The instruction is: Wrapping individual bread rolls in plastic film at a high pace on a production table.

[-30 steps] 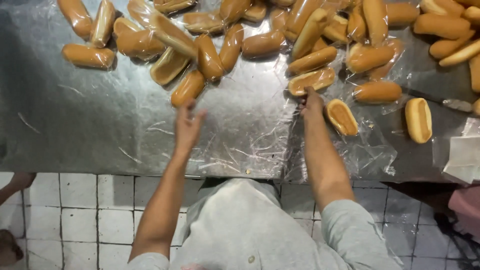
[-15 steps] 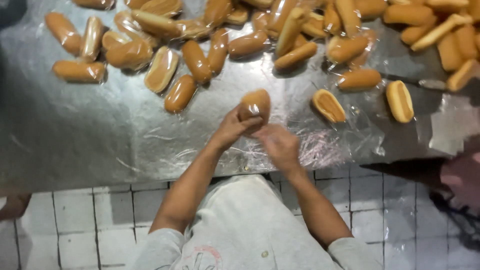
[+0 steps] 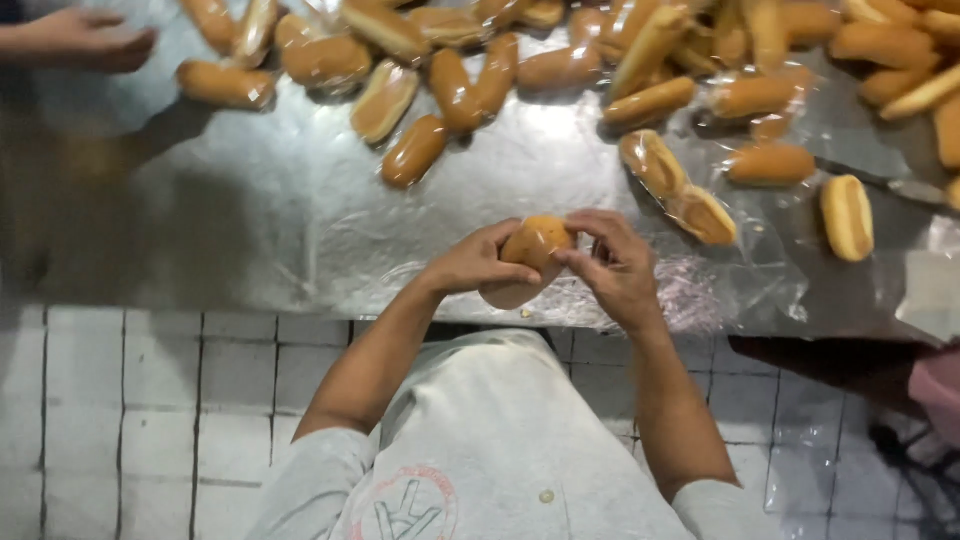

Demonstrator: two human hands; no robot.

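I hold one golden-brown bread roll [image 3: 532, 250] between both hands, close to my body at the near edge of the steel table [image 3: 250, 220]. My left hand [image 3: 470, 265] cups it from the left and below. My right hand [image 3: 612, 265] grips it from the right, fingertips on its top. Several more oblong rolls [image 3: 415, 150] lie across the far half of the table, some split open [image 3: 382, 100]. Clear plastic film [image 3: 700, 290] covers the table to the right of my hands.
Another person's hand [image 3: 90, 40] rests at the far left corner of the table. A knife [image 3: 900, 185] lies at the right among the rolls. White tiled floor [image 3: 130, 400] shows below the table edge. A pink object [image 3: 940, 390] sits at the lower right.
A second ago both hands reached out to the rolls on the table. One roll has been picked up and drawn in towards my body, and both hands now close round it.
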